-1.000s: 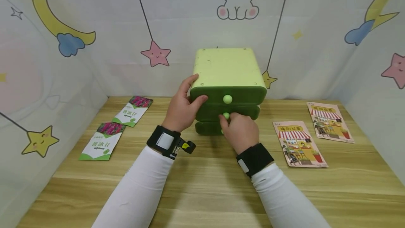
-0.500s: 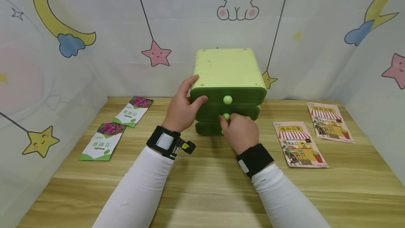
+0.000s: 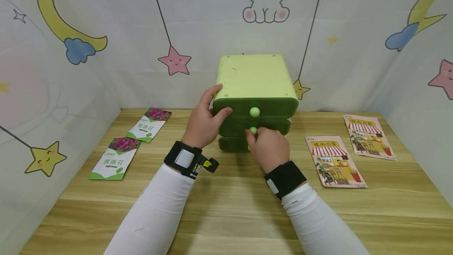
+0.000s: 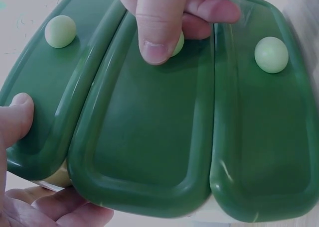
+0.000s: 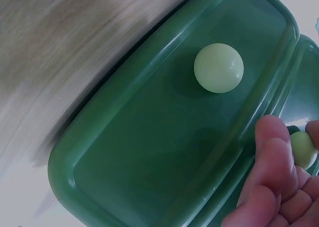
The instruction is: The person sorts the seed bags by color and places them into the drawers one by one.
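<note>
A small desktop drawer cabinet (image 3: 255, 74), pale yellow-green on top with three dark green drawer fronts, stands on the table near the back wall. My left hand (image 3: 202, 124) holds its upper left edge. In the left wrist view the thumb (image 4: 19, 118) lies on the top drawer's front, with the other fingers at the cabinet's side. My right hand (image 3: 271, 148) pinches the middle drawer's round light-green knob (image 5: 303, 150) between thumb and fingers. The top knob (image 4: 60, 32) and the bottom knob (image 5: 219, 67) are untouched.
On the wooden table (image 3: 233, 215), two white-and-green packets with pink flowers (image 3: 114, 158) (image 3: 148, 125) lie at left. Two pink packets with striped awnings (image 3: 336, 161) (image 3: 369, 137) lie at right. White cartoon-printed cloth walls (image 3: 134, 30) enclose the back and sides.
</note>
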Tool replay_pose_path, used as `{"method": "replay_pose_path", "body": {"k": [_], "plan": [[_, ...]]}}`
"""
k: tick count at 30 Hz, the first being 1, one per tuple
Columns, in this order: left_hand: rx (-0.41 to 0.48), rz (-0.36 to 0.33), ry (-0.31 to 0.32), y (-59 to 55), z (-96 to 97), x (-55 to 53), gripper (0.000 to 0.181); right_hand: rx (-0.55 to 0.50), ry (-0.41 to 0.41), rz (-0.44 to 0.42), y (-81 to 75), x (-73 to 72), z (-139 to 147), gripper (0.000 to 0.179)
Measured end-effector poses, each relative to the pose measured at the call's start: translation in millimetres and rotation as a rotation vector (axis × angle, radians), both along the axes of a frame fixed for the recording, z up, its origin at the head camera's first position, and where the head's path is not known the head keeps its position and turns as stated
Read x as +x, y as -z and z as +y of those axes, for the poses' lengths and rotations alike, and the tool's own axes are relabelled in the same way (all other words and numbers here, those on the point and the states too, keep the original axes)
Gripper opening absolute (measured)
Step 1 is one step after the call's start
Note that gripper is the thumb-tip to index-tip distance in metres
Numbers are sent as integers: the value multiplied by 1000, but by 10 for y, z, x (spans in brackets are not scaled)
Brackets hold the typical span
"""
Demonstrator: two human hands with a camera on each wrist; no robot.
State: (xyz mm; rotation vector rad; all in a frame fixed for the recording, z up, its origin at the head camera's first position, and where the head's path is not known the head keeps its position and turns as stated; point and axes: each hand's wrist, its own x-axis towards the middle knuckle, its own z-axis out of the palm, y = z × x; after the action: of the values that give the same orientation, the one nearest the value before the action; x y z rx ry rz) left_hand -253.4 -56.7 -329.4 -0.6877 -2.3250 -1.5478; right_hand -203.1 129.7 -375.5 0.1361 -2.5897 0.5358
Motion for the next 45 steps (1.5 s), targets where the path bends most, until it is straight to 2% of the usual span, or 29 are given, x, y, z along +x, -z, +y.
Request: {"method": "replay_pose_path", "body": {"k": [19, 45], "plan": [[-18, 10, -11, -10, -4, 21, 62, -10, -6, 16, 9, 9, 2, 52], [-27, 19, -26, -33, 10, 27, 61, -11, -17, 85, 10, 34, 6, 51]]}}
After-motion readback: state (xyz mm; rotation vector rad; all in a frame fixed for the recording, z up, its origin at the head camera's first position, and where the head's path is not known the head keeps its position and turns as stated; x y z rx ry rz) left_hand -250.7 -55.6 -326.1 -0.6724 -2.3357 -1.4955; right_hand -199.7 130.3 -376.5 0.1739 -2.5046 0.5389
